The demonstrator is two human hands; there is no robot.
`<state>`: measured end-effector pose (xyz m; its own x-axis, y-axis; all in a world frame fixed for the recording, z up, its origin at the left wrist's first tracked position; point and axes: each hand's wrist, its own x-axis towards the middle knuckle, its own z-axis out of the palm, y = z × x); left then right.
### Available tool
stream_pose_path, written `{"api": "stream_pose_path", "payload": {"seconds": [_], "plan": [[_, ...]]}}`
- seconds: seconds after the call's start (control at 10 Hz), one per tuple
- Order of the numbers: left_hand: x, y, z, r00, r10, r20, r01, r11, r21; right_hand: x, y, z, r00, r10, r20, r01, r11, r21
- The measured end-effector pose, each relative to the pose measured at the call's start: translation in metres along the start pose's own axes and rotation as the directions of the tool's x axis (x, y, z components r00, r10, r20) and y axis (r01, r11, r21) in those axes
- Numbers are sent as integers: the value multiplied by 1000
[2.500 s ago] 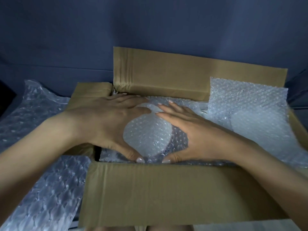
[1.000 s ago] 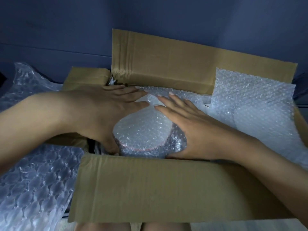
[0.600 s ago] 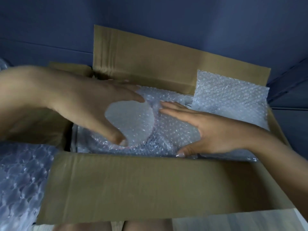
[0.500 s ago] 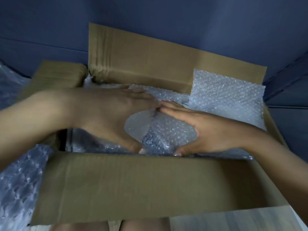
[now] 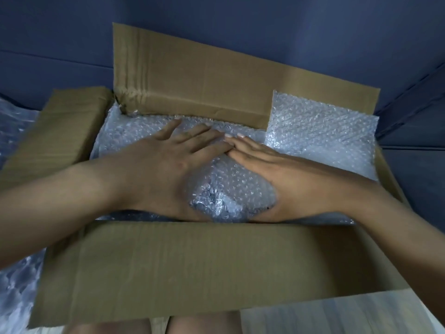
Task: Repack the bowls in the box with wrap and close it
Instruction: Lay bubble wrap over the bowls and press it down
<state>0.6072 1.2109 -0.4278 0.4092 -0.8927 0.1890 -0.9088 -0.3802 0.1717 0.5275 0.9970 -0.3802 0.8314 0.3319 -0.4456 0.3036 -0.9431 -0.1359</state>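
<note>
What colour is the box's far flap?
Plain brown cardboard, the far flap stands upright; clearest in the head view.

Box point(image 5: 183, 268) plain brown cardboard; bubble wrap point(image 5: 320, 133) clear, whitish, dotted with bubbles; backdrop point(image 5: 240, 20) dark blue

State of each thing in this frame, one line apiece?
Box: open, all flaps up or out.
Wrapped bundle: inside box, covered in bubble wrap, between both hands.
Left hand: fingers straight, pressing on wrap.
Right hand: fingers straight, pressing on wrap.
Wrap sheet: standing against right rear of box.
Loose wrap: lying outside box, left.
</note>
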Motion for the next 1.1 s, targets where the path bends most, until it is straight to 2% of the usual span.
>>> {"api": "stream_pose_path", "payload": {"seconds": [0.1,0.3,0.4,0.5,0.6,0.7,0.8,0.9,1.0,1.1], "plan": [[1,-4,7,999,-22,39,22,1000,3,-4,6,-1,1000,6,20,-7,998,63],[-2,-1,3,993,-12,122,7,999,39,-4,8,15,991,-27,-131,17,997,-80],[-2,-4,-3,989,-4,148,-3,999,47,-17,10,14,986,-19,-168,33,996,79],[-1,-5,-3,988,19,152,-37,992,119,-37,15,15,943,29,-332,100,926,365],[1,-2,-10,990,-9,143,5,1000,25,-58,29,19,822,150,-550,81,924,372],[11,10,-18,1000,0,-8,0,1000,18,-76,52,24,624,327,-710,6,906,422],[33,29,-25,982,-152,-108,140,983,-117,-88,80,29,454,492,-743,-85,854,514],[65,48,-20,938,-326,-122,256,883,-393,-93,103,36,366,642,-674,-180,759,626],[97,54,-8,894,-446,-40,343,739,-580,-91,120,44,342,700,-627,-227,709,668],[119,59,1,841,-540,-12,413,657,-631,-89,127,46,327,714,-619,-239,696,677]]}}
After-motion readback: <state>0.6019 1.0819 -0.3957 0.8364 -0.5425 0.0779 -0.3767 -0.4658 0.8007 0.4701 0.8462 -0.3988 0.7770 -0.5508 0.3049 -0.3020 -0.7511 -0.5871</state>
